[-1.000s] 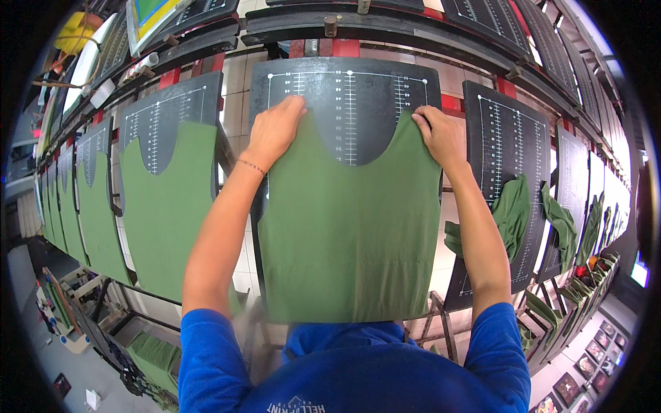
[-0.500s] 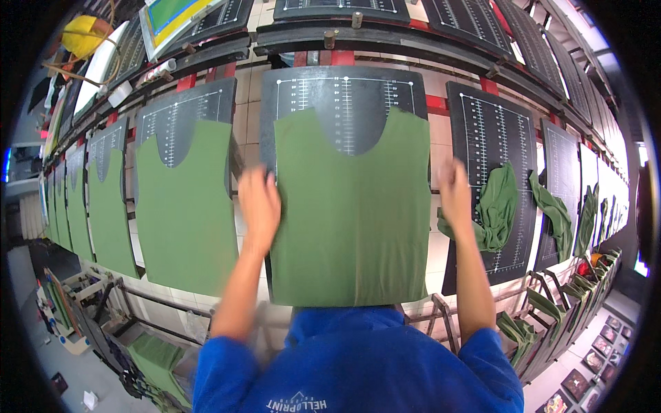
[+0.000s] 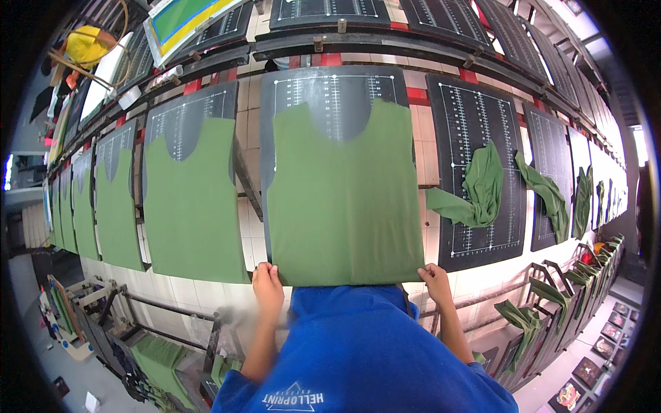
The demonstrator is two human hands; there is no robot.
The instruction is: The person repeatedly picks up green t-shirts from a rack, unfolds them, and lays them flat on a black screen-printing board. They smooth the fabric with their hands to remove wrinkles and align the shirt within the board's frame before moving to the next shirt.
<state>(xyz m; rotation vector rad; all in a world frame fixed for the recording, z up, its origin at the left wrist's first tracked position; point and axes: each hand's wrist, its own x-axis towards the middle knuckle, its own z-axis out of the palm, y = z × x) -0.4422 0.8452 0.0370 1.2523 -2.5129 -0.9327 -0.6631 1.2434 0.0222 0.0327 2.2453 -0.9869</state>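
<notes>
Both Lower Corners Pinched

In the head view, a flat, sage-green cloth panel with a scooped neckline lies at the centre of the frame, spread on a black rectangular board with white ruled markings. The hands are apart: the bare left hand pinches the panel's lower left corner, and the bare right hand pinches its lower right corner. Just below, at the bottom of the frame, is the person's blue short-sleeved shirt.

Left of centre, a second green cloth panel lies smooth on a similar black board. Right of centre, a crumpled strip of darker green cloth lies partly over another black board. A framed screen with green, blue and yellow areas shows at the upper left.
</notes>
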